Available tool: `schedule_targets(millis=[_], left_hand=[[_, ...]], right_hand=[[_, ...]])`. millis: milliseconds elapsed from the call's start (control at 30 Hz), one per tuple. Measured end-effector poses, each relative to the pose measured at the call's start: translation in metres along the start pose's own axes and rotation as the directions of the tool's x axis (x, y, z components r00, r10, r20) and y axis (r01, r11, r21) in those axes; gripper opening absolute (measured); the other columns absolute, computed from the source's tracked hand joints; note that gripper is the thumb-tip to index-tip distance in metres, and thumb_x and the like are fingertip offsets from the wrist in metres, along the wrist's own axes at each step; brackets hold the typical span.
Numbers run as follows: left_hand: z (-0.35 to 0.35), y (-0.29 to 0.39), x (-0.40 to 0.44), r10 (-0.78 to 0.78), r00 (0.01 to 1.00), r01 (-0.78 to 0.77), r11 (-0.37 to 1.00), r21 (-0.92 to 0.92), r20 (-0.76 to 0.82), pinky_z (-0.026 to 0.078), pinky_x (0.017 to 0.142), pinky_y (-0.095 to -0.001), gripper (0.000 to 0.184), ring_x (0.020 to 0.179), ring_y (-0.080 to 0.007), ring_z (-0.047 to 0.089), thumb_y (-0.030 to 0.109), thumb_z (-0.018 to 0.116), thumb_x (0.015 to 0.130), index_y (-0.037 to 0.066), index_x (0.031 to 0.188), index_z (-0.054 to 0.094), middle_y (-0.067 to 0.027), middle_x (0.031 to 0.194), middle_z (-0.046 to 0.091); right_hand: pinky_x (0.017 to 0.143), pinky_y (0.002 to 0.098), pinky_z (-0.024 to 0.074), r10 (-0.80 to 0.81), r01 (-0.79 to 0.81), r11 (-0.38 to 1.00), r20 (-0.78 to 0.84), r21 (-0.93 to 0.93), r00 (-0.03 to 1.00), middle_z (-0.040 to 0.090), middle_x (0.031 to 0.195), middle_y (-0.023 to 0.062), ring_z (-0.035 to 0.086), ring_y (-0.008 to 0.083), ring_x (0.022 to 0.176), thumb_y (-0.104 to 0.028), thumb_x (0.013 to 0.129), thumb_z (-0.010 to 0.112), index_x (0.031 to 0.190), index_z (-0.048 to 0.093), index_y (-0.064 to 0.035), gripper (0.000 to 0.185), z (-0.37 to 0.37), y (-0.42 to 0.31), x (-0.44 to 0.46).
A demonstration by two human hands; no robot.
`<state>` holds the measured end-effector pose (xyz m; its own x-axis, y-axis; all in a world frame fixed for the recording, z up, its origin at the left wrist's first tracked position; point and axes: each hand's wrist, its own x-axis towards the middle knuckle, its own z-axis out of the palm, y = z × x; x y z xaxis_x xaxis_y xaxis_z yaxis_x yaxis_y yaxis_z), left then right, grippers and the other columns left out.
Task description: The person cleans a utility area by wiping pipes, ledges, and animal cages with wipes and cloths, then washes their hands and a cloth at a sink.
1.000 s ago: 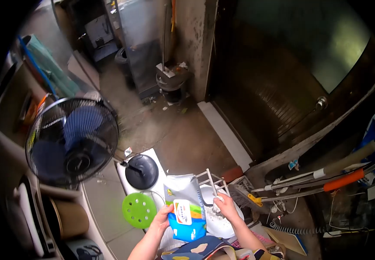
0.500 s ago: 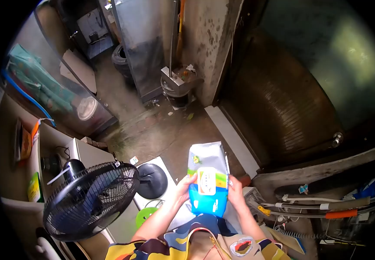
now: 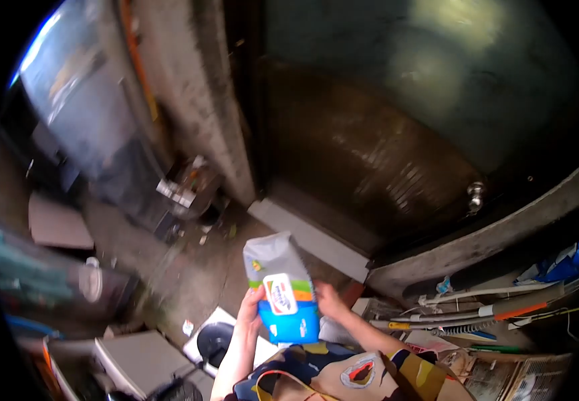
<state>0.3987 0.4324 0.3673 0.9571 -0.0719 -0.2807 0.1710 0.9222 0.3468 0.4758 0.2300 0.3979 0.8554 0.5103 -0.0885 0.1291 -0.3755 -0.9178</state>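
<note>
A soft pack of wet wipes (image 3: 281, 314), grey at the top, green and orange in the middle and blue below, with a white rounded lid or label, is held up in front of my chest. My left hand (image 3: 252, 309) grips its left edge, thumb on the front face. At the right edge is my right hand (image 3: 330, 302), fingers closed about the side and partly hidden behind the pack. A patterned shirt (image 3: 343, 371) shows just below it.
A brown door (image 3: 370, 154) with a round metal knob (image 3: 476, 196) stands ahead, above a pale sill (image 3: 309, 239). A bin with litter (image 3: 192, 194) is left of it. Hoses (image 3: 463, 313) lie at right; a black round fan base (image 3: 214, 342) is lower left.
My view has swung right, so the door fills more of it and the fan has slid to the bottom edge. Both hands still hold the pack.
</note>
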Motion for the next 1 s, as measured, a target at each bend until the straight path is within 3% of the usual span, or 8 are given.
schedule_targets(millis=[100,200,267,400,500,733,767,1000], left_hand=[[0.021,0.016,0.05,-0.029,0.999,0.035,0.99,0.136,-0.045,0.051,0.085,-0.0373,0.045,0.095,-0.0249,0.062,0.019,0.065,0.082,-0.001,0.119,0.049,-0.0136,0.108,0.062],[0.057,0.038,0.094,-0.08,0.995,0.094,0.962,0.256,-0.063,0.051,0.083,-0.0376,0.039,0.092,-0.0247,0.063,0.015,0.062,0.084,-0.002,0.117,0.05,-0.014,0.106,0.062],[0.086,0.039,0.121,-0.114,0.991,0.13,0.93,0.345,-0.067,0.051,0.084,-0.0384,0.041,0.093,-0.0251,0.063,0.015,0.063,0.083,-0.002,0.118,0.048,-0.014,0.106,0.062],[0.137,0.033,0.164,-0.235,0.971,0.225,0.864,0.451,-0.036,0.051,0.084,-0.0381,0.042,0.093,-0.0245,0.063,0.013,0.064,0.082,-0.003,0.118,0.048,-0.0136,0.106,0.062],[0.167,0.067,0.127,-0.323,0.945,0.303,0.823,0.48,-0.044,0.05,0.083,-0.0365,0.04,0.092,-0.0236,0.063,0.011,0.064,0.082,-0.003,0.116,0.05,-0.013,0.104,0.063],[0.265,0.082,0.137,-0.573,0.819,0.407,0.56,0.721,-0.017,0.049,0.082,-0.0332,0.036,0.09,-0.0208,0.062,0.01,0.064,0.081,-0.002,0.113,0.054,-0.0114,0.104,0.063],[0.267,0.082,0.144,-0.612,0.791,0.425,0.535,0.73,-0.012,0.049,0.082,-0.0327,0.037,0.09,-0.0209,0.062,0.009,0.065,0.081,-0.002,0.114,0.054,-0.0117,0.104,0.063],[0.314,0.068,0.156,-0.84,0.535,0.519,0.243,0.819,-0.09,0.049,0.086,-0.0375,0.05,0.098,-0.0243,0.06,0.012,0.069,0.077,-0.002,0.12,0.048,-0.0142,0.109,0.06]], right_hand=[[0.089,0.0386,0.0448,0.15,-0.148,0.988,0.052,-0.046,0.987,0.058,0.112,0.0244,0.055,0.0372,0.106,-0.005,0.08,0.049,0.118,0.053,-0.0003,0.038,-0.047,-0.018,0.033],[0.086,0.0357,0.0465,0.001,-0.001,1.0,-0.252,0.001,0.968,0.061,0.11,0.0189,0.06,0.0314,0.101,-0.02,0.083,0.058,0.12,0.053,-0.0035,0.041,-0.104,-0.013,0.059],[0.084,0.0335,0.0467,0.106,-0.078,0.993,-0.419,0.084,0.902,0.062,0.109,0.0175,0.061,0.0268,0.098,-0.024,0.082,0.062,0.121,0.052,-0.0021,0.046,-0.154,-0.01,0.056],[0.074,0.031,0.0488,0.371,-0.089,0.911,-0.708,0.402,0.601,0.063,0.099,0.0123,0.061,0.0178,0.087,-0.028,0.079,0.068,0.117,0.052,-0.001,0.05,-0.229,-0.006,0.028],[0.069,0.0299,0.0487,0.4,-0.167,0.916,-0.822,0.364,0.405,0.064,0.091,0.013,0.063,0.0183,0.081,-0.036,0.077,0.069,0.108,0.055,-0.0017,0.048,-0.227,-0.084,0.002],[0.065,0.0304,0.0495,0.438,-0.158,0.899,-0.85,0.409,0.293,0.064,0.077,0.0139,0.064,0.0186,0.073,-0.037,0.079,0.066,0.096,0.062,-0.0005,0.041,-0.226,-0.169,-0.029],[0.064,0.032,0.0498,0.319,-0.237,0.937,-0.907,0.258,0.275,0.064,0.074,0.015,0.064,0.0201,0.071,-0.04,0.08,0.064,0.092,0.064,-0.0004,0.042,-0.218,-0.173,-0.033],[0.072,0.0404,0.0479,0.546,-0.444,0.798,-0.801,0.408,0.245,0.064,0.082,0.0221,0.062,0.0359,0.08,-0.044,0.079,0.061,0.095,0.066,-0.0031,0.044,-0.125,-0.188,-0.083]])
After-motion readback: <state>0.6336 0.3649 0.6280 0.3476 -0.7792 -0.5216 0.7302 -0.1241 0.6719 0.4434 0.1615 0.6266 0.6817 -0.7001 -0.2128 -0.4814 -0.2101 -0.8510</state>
